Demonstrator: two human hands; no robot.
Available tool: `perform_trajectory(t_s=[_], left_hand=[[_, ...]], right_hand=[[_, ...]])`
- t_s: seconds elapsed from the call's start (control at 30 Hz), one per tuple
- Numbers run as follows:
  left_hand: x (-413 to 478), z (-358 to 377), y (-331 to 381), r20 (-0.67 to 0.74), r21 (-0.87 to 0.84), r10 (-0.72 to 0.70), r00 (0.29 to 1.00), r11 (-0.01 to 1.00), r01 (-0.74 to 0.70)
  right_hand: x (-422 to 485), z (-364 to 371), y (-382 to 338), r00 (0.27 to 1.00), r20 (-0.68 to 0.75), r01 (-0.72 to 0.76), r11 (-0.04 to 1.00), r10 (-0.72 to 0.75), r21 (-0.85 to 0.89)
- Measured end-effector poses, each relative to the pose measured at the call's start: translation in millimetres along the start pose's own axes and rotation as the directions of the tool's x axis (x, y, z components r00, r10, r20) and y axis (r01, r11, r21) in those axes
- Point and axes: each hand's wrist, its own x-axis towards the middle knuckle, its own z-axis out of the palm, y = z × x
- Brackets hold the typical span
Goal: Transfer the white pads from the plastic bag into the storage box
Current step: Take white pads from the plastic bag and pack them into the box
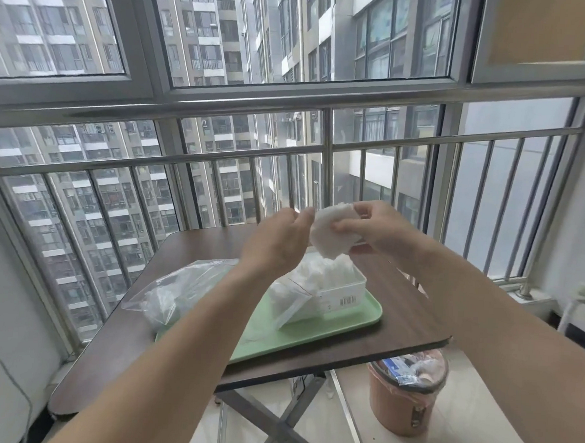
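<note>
1 stack of white pads (pixel 327 237) mid-air, pinched by our right hand (pixel 380 231); left hand (pixel 277 245) relaxed, holding nothing. We judge next: lower stack into part-filled storage box (pixel 343 291).

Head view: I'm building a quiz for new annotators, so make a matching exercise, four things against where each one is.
Things
1. white pad stack
2. storage box
3. green tray
4. pink bin

Places
A. on the floor
B. on the brown table
C. in the right hand's grip
D. on the green tray

Pairs: 1-C, 2-D, 3-B, 4-A
</note>
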Motion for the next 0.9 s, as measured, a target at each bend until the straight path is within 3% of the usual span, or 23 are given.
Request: perform_trajectory(t_s=[0.03, 0.1, 0.17, 0.27, 0.57, 0.73, 0.83, 0.9], left_hand=[[3, 2, -2, 0.038, 0.153, 0.003, 0.999, 0.988, -0.009], [7, 8, -6, 0.106, 0.485, 0.0, 0.994, 0.873, -0.052], [7, 16, -13, 0.215, 0.613, -0.047, 0.976, 0.784, -0.097], [9, 28, -26, 0.335, 0.596, -0.097, 0.937, 0.792, -0.131], [24, 28, -53, 0.456, 0.416, -0.22, 0.862, 0.909, 0.012], [28, 34, -61, 0.464, 0.424, -0.229, 0.856, 0.905, 0.012], [31, 36, -66, 0.437, 0.455, -0.239, 0.867, 0.89, 0.017], [33, 38, -66, 0.435, 0.468, -0.24, 0.868, 0.884, 0.009]], right_hand=[[4, -3, 4, 1.0, -0.013, -0.029, 0.999, 0.028, -0.045], [11, -5, 12, 0.995, -0.04, -0.095, 0.99, 0.092, -0.1], [14, -1, 19, 0.99, -0.037, -0.142, 0.976, 0.138, -0.164], [19, 7, 30, 0.983, -0.009, -0.181, 0.962, 0.183, -0.206], [28, 19, 42, 0.984, 0.043, -0.145, 0.915, 0.174, -0.377], [29, 22, 39, 0.98, 0.093, -0.106, 0.853, 0.178, -0.511], [29, 27, 36, 0.977, 0.098, -0.084, 0.766, 0.19, -0.637], [29, 34, 34, 0.977, 0.09, -0.057, 0.648, 0.191, -0.76]])
